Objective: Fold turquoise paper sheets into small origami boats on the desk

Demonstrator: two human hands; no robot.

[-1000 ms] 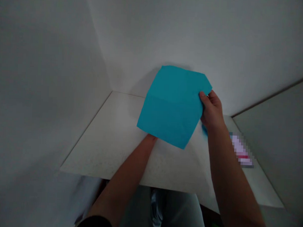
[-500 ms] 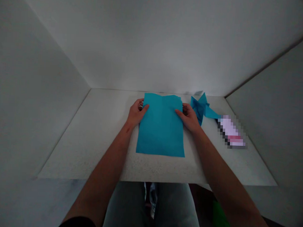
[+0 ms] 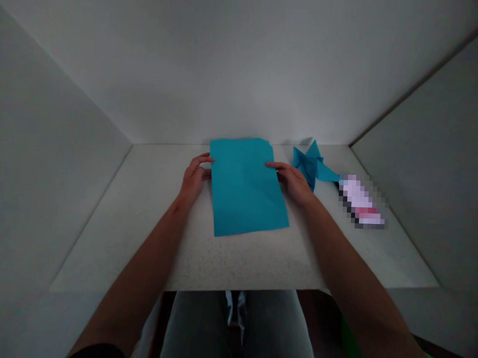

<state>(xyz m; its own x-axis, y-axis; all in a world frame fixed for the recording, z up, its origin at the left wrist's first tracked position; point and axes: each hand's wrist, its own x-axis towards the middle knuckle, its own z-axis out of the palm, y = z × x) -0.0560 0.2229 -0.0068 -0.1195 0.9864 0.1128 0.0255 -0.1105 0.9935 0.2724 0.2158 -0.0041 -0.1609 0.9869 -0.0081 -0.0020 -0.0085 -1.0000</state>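
Observation:
A sheet of blue paper point(image 3: 246, 189) lies flat on the white table point(image 3: 143, 222), its long side running away from me and turned slightly. My left hand point(image 3: 194, 177) is at the sheet's left edge near the far corner, with curled fingers and thumb pinching that edge. On the opposite edge, my right hand point(image 3: 294, 182) grips the sheet with its fingertips over the paper. Both forearms reach in from below.
A folded blue paper figure point(image 3: 310, 163) sits at the back right of the table, just beyond my right hand. A pixelated pale object point(image 3: 359, 201) lies to its right. White walls enclose the table on the left, back and right. My knees show below the front edge.
The sheet was held up in the air by both hands, then brought down onto the table. Since half a second ago it has slid a little left and turned slightly.

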